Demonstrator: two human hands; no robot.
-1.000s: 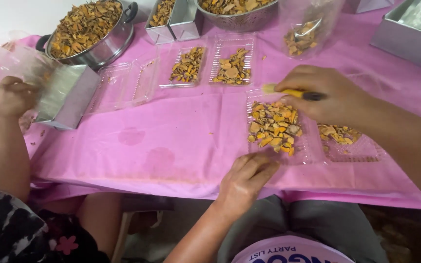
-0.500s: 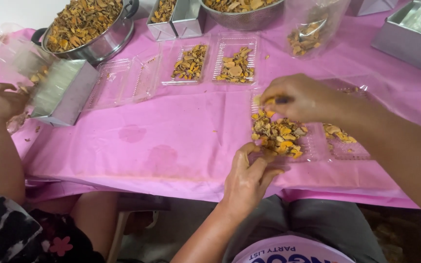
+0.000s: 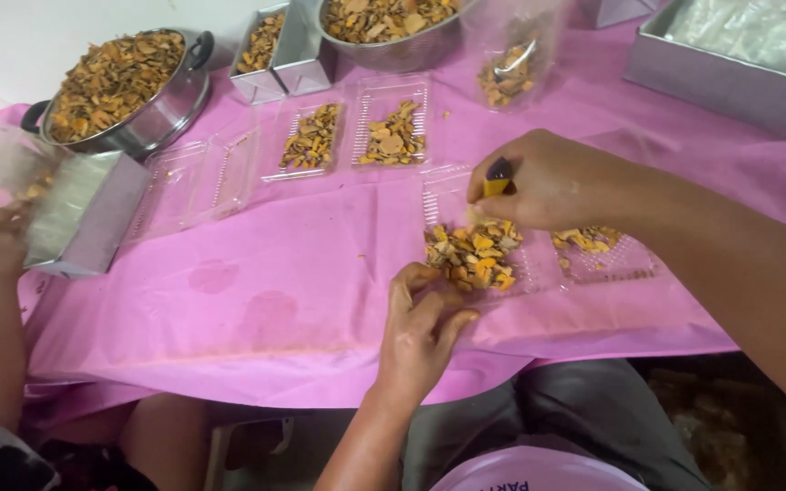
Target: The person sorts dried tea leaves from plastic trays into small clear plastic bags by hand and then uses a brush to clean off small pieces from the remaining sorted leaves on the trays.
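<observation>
The table (image 3: 320,300) under its pink cloth carries a big pot (image 3: 129,91) of orange-brown chips at the far left. Nearer me lies a clear plastic tray (image 3: 502,264), hinged open, one half heaped with chips (image 3: 473,255). My right hand (image 3: 548,182) hovers over that heap, fingers pressed together in a pinch on a small yellow-and-dark piece (image 3: 498,177). My left hand (image 3: 425,327) rests loosely spread at the tray's near edge. I judge the tray thin, light and springy, best steadied by its rim; the chips look dry and brittle.
</observation>
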